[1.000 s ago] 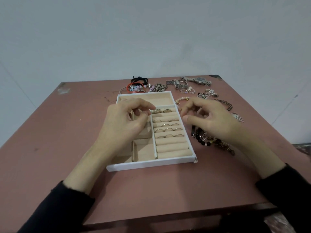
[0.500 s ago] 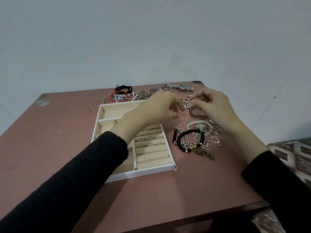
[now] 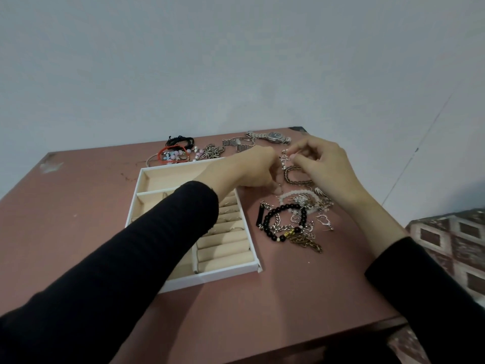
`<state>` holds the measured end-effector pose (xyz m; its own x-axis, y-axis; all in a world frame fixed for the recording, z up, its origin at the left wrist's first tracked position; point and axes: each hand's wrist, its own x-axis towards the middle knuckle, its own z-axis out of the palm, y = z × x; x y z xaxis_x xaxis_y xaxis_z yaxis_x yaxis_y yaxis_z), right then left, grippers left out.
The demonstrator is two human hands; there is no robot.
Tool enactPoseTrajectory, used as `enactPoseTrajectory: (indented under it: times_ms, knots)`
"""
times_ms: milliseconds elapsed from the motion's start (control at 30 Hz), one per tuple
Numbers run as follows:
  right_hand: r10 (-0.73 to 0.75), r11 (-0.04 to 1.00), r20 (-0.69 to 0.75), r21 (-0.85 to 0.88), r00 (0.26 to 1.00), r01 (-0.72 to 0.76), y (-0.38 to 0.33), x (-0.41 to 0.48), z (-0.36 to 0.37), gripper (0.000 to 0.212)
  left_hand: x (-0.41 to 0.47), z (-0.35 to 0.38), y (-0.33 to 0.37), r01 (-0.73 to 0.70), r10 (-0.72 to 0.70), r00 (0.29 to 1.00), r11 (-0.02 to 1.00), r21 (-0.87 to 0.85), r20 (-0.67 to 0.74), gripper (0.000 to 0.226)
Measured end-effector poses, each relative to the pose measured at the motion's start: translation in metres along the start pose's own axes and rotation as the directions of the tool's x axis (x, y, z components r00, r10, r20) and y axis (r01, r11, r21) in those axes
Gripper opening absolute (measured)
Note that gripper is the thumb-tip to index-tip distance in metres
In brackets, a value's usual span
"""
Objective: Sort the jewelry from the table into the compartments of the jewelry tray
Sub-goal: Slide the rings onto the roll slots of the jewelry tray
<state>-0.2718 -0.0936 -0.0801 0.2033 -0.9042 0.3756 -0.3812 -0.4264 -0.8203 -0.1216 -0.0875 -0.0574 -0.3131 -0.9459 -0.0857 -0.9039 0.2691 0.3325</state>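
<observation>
The right hand (image 3: 322, 164), fingers curled, pinches a small silvery beaded charm (image 3: 284, 158). The left hand (image 3: 249, 169), knuckles bent, reaches across the tray to the charm's 9 o'clock; I cannot tell whether it grips anything. At 6 o'clock of the hands lie a braided metal bracelet (image 3: 298, 176) and a glossy black bead bracelet (image 3: 283, 223) among tangled chains. The white, beige-lined jewelry tray (image 3: 210, 275) sits at 8 o'clock on the matte reddish counter (image 3: 78, 211), with a steel wristwatch (image 3: 273, 136) at 12.

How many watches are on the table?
1: the watch lies at the far edge of the table, just beyond the right hand. The metal strap left of it might be another, but no dial shows.
</observation>
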Motion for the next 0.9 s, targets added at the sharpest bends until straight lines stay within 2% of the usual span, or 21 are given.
enactPoseTrajectory:
  times_ms: [100, 167, 267, 367, 533, 667, 800, 900]
  knots:
    - [0.001, 1.000, 0.012, -0.029, 1.000, -0.001, -0.002, -0.001, 0.000, 0.014, -0.003, -0.001, 0.000, 0.007, -0.008, 0.999, 1.000, -0.022, -0.041, 0.016]
    - [-0.001, 0.992, 0.051, -0.126, 0.999, 0.008, -0.003, -0.002, -0.001, 0.017, -0.007, -0.002, -0.002, -0.006, 0.002, 0.995, 0.999, -0.041, -0.101, 0.014]
    - [-0.016, 0.947, 0.167, -0.313, 0.986, 0.068, -0.005, -0.004, -0.002, 0.027, -0.014, -0.006, -0.010, -0.004, -0.010, 0.982, 0.997, -0.074, -0.187, 0.010]
    - [-0.022, 0.895, 0.276, -0.423, 0.961, 0.142, -0.009, -0.008, 0.000, 0.029, -0.020, -0.009, -0.018, 0.005, -0.029, 0.976, 0.994, -0.112, -0.215, 0.008]
    - [-0.037, 0.865, 0.324, -0.463, 0.945, 0.193, -0.009, -0.009, 0.008, 0.028, -0.028, -0.013, -0.025, 0.019, -0.060, 0.972, 0.984, -0.179, -0.226, 0.013]
    - [-0.071, 0.850, 0.321, -0.476, 0.944, 0.225, -0.007, -0.008, 0.009, 0.006, -0.032, -0.014, -0.027, 0.020, -0.067, 0.969, 0.980, -0.198, -0.237, 0.015]
    - [-0.026, 0.819, 0.347, -0.531, 0.938, 0.219, -0.004, -0.008, 0.008, 0.016, -0.034, -0.015, -0.028, 0.028, -0.072, 0.970, 0.982, -0.187, -0.232, 0.016]
    - [-0.005, 0.837, 0.352, -0.511, 0.936, 0.197, -0.005, -0.006, 0.008, 0.013, -0.036, -0.015, -0.028, 0.027, -0.071, 0.970, 0.982, -0.186, -0.234, 0.016]
